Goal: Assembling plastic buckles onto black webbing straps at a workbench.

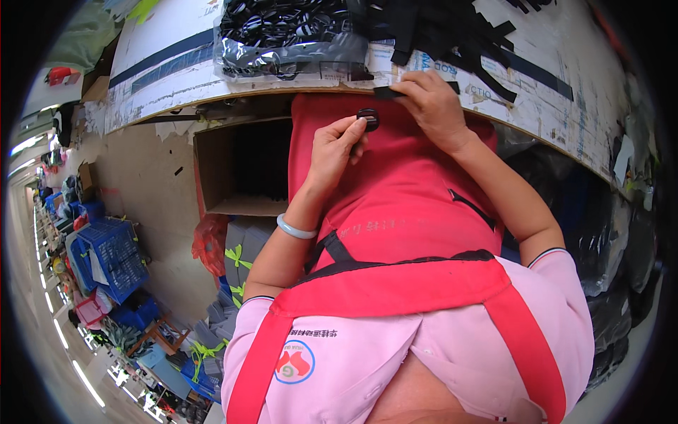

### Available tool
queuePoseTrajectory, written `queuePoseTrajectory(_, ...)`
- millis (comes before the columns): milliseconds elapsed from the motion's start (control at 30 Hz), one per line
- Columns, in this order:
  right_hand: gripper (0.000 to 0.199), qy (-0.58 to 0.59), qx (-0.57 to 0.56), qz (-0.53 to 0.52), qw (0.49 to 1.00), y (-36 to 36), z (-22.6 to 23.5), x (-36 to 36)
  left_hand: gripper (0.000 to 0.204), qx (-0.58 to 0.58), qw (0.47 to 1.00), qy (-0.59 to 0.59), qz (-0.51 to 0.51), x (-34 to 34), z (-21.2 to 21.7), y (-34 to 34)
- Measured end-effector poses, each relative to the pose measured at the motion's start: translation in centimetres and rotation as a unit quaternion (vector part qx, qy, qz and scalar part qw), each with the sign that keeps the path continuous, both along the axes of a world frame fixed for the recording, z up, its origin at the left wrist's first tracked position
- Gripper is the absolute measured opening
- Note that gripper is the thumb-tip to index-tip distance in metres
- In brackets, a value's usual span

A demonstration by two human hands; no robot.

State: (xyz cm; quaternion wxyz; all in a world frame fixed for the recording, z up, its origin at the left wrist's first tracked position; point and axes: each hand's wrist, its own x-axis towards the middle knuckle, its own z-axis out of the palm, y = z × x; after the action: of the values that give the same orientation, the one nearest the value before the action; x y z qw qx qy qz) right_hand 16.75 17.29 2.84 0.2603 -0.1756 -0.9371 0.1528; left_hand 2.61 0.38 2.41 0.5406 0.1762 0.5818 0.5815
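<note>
A small black plastic buckle (368, 119) with a rounded outline is pinched between the thumb and fingers of my left hand (336, 147), in front of the red apron (395, 191). My right hand (432, 107) is closed on a short black webbing strap (385, 92) at the table's near edge, its other end showing past my fingers. Strap and buckle are apart. Beyond my hands lie a clear plastic bag (293, 56) full of black buckles and, to its right, a loose pile of black straps (452, 35).
The worktable (176, 88) is covered with worn printed cardboard. Below it on the left stands an open cardboard box (244, 205) with a dark inside. A red plastic bag (210, 244) hangs nearby. Blue crates (109, 258) stand farther left, and dark plastic-wrapped goods (586, 247) at right.
</note>
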Motion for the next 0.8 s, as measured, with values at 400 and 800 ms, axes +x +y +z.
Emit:
queuePoseTrajectory(400, 0.018, -0.026, -0.669, -0.044, 0.742, -3.3, 4.9, -0.4, 0.013, 0.057, 0.992, 0.091, 0.06, -0.4, 1.9, 1.6)
queuePoseTrajectory(800, 0.028, 0.103, -0.728, -0.024, 0.677, -4.0, 2.6, -1.5, 0.019, 0.148, 0.867, 0.474, 0.033, 0.0, 1.1, 2.1)
